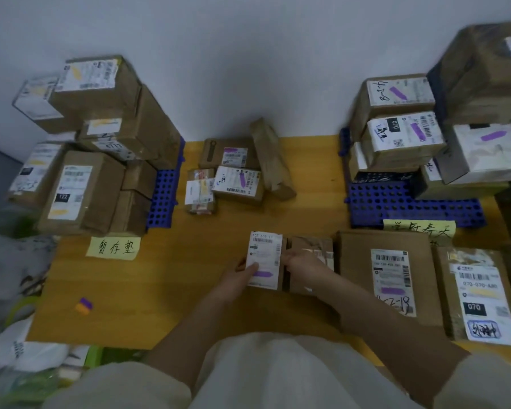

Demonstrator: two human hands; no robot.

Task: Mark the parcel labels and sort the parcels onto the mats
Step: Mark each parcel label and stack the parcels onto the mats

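Note:
A small cardboard parcel (307, 249) lies on the yellow table (165, 290) in front of me. Its white label (266, 255) carries a purple mark near the bottom. My left hand (242, 276) grips the parcel's left side, thumb on the label. My right hand (304, 265) holds it from above at the middle. A purple and orange marker (83, 305) lies on the table at the near left. Blue perforated mats lie at the left (164, 196) and right (410, 208), both stacked with parcels.
Three small parcels (236, 178) and a tilted long box (272, 160) sit at the table's back middle. Two flat parcels (390, 276) lie right of my hands. Yellow paper signs (114, 247) mark the mats. Bags crowd the floor at the left.

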